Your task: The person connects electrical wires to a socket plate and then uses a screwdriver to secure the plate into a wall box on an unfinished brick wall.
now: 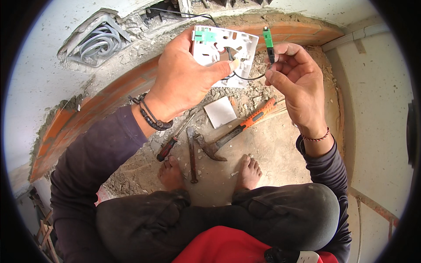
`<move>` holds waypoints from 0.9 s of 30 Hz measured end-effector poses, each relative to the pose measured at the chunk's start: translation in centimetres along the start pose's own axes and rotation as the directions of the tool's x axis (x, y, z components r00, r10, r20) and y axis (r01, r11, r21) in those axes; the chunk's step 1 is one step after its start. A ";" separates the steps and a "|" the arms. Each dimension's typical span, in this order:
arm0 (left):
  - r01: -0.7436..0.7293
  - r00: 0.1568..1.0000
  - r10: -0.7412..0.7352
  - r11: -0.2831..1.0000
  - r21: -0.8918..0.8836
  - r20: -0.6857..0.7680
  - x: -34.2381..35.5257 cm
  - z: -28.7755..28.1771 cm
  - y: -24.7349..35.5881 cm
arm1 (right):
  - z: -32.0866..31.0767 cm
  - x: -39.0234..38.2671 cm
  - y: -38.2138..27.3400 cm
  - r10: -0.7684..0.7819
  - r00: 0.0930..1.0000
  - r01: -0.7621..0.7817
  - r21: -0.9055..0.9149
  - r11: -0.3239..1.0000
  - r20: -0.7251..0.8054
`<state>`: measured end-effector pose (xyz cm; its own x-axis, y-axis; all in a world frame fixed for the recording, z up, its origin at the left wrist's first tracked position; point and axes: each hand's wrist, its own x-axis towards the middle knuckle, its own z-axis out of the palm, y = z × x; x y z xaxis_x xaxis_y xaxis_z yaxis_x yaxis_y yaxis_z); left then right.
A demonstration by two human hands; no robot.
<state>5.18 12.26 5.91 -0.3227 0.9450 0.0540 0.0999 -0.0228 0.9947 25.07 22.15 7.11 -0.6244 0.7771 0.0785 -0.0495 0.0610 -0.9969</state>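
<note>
My left hand grips a white fiber-optic wall box by its left side, thumb laid across its open face. A green adapter sits in the box's upper left corner. Black cable loops inside the box and runs out to my right hand. Between that hand's thumb and fingers a fiber connector with a green body and black boot stands upright, its pale tip up. The connector is apart from the box, just right of it.
On the dusty floor lie a square white cover, a claw hammer with an orange handle, a chisel and a screwdriver. A wall recess holds coiled grey cable. Black cable comes from a broken wall opening above exposed brick.
</note>
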 end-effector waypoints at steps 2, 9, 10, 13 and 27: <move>0.000 1.000 0.000 1.000 -0.008 -0.004 0.0 0.1 0.1 | 0.2 0.1 0.0 0.002 1.000 -0.003 0.017 1.000 0.011; -0.039 0.999 0.039 0.999 0.011 0.015 -0.3 0.3 0.2 | 0.1 1.7 -0.8 -0.093 0.981 0.132 -0.237 0.963 0.169; -0.044 0.999 0.044 0.999 0.019 0.022 -0.3 0.2 0.2 | 0.1 1.8 -1.1 -0.105 0.976 0.159 -0.289 0.944 0.192; -0.048 0.998 0.048 0.999 0.004 0.045 -0.3 -0.1 0.2 | 0.1 2.2 -1.6 -0.196 0.949 0.283 -0.391 0.876 0.247; -0.014 0.991 0.013 1.000 0.006 0.133 -0.4 -0.8 0.8 | 1.3 2.2 -2.3 -0.376 0.892 0.451 -0.465 0.762 0.249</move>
<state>4.60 11.58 6.80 -0.1929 0.9797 0.0546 0.1100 -0.0337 0.9934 22.80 22.92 9.61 -0.7330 0.5145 0.4449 0.0431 0.6880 -0.7245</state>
